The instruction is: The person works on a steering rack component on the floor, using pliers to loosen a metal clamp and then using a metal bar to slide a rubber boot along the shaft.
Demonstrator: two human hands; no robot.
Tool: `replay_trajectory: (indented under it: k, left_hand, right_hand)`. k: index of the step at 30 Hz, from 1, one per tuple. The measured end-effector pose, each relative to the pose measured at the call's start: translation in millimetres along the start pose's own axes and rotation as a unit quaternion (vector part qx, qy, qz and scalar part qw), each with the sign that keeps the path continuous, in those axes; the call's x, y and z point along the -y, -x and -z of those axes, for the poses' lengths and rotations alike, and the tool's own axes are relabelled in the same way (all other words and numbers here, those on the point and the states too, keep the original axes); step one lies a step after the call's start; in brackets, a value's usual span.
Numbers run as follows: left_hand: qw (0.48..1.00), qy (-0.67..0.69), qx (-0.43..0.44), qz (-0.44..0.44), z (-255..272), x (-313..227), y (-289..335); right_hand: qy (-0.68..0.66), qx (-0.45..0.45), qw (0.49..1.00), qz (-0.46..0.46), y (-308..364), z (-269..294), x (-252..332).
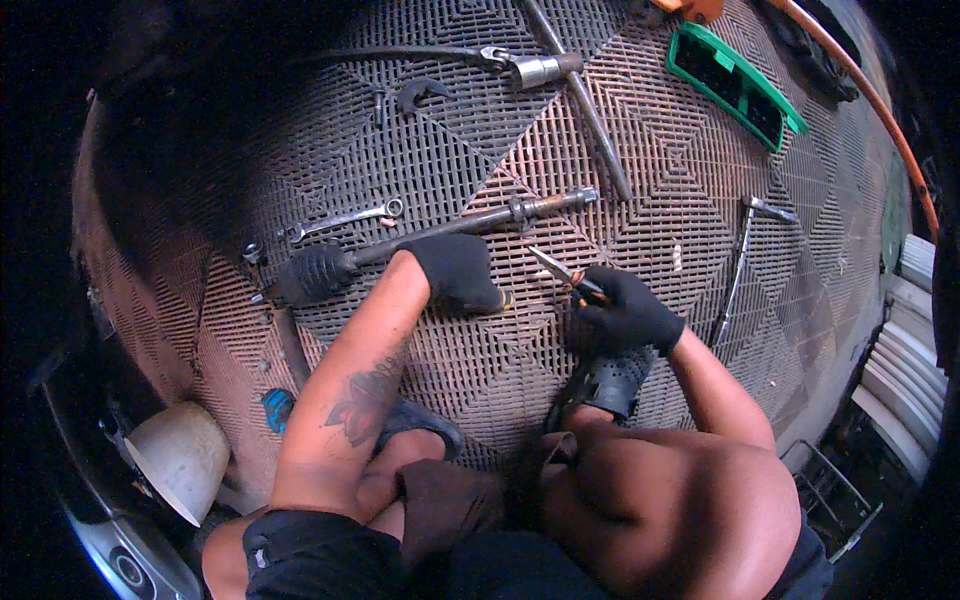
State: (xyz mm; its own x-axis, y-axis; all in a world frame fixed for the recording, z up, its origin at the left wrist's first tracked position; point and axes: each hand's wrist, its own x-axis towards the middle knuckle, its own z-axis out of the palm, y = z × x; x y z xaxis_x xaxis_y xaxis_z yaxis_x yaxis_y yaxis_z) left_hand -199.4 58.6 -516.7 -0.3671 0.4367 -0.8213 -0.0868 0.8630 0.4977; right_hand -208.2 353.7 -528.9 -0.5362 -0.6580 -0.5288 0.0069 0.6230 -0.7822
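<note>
My right hand [632, 312], in a black glove, is closed round the handles of needle-nose pliers [556, 267]. Their long jaws point up and left, and the handles show orange and black. My gloved left hand [458, 274] is curled shut just in front of a drive axle shaft [450, 228]. A small yellowish end [507, 299] pokes out by its fingers; the rest of that thing is hidden. The axle lies slantwise on the floor, a ribbed black rubber boot [312, 276] at its left end. I cannot tell whether my left hand touches the shaft.
A ratcheting wrench [345, 218] lies beyond the axle. Farther off are a socket on a jointed bar [540, 70], a long metal bar [600, 135] and a green-framed part [735, 85]. At right are a ratchet [740, 262] and an orange hose [868, 75]; a pale bucket [185, 455] stands left.
</note>
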Motion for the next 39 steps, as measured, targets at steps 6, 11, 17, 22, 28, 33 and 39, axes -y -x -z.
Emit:
replay_trajectory:
  k: [6,11,17,22,28,33,39]
  left_hand:
    - [0.7,0.711,-0.073,-0.004,-75,59,-13]
    - [0.214,0.899,-0.383,-0.021,-113,62,-21]
    - [-0.089,0.899,-0.417,-0.102,-83,112,-24]
    - [-0.075,0.893,-0.399,-0.196,-95,120,-52]
    - [-0.136,0.892,-0.404,-0.15,-100,118,-21]
    - [-0.116,0.871,-0.359,-0.315,-99,110,-30]
    - [-0.148,0.875,-0.412,-0.207,-116,101,-30]
  right_hand:
    - [0.163,0.105,0.976,0.097,-30,39,16]
    - [0.455,0.253,0.852,0.058,-98,95,116]
    - [0.635,0.192,0.742,0.094,-241,103,235]
    - [0.442,-0.168,0.848,0.239,-349,90,149]
    - [0.475,-0.13,0.868,0.06,-335,24,165]
    - [0.52,-0.07,0.851,0.034,-326,37,154]
    - [0.458,-0.084,0.871,0.157,-311,29,168]
